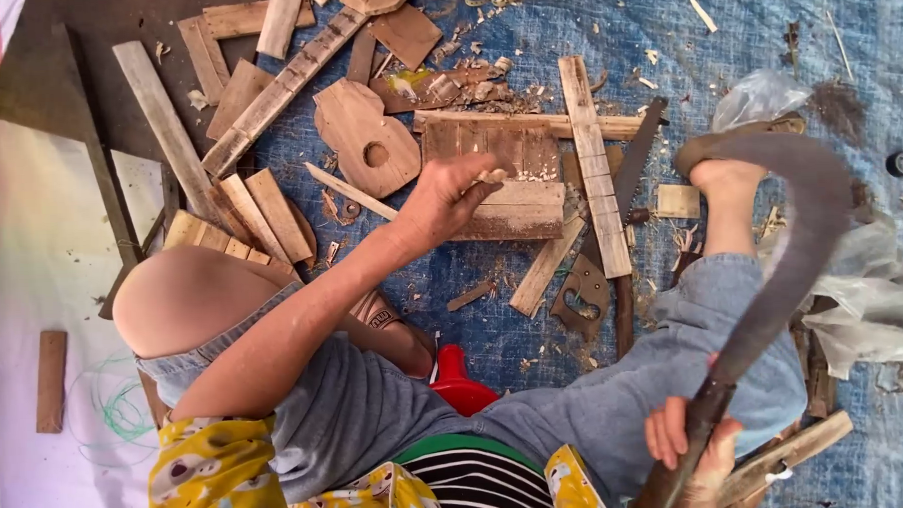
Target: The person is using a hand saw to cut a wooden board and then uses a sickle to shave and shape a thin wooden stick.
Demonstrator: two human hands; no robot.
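Note:
My left hand (447, 196) reaches out over a thick wooden block (515, 210) on the blue tarp and pinches a small sliver of wood (491, 175) on top of it. My right hand (690, 444) grips the wooden handle of a large curved blade (797, 234), raised and blurred at the right, above my right knee. I sit low on a red stool (459, 380), knees apart, with one foot (724, 174) in a sandal near the blade's tip.
Wooden slats, planks and offcuts (260, 206) lie all around, among them a guitar-shaped cutout with a round hole (367, 137). A handsaw (619, 193) lies beside a long slat (593, 164). Crumpled clear plastic (873, 299) sits at the right. Shavings litter the tarp (664, 36).

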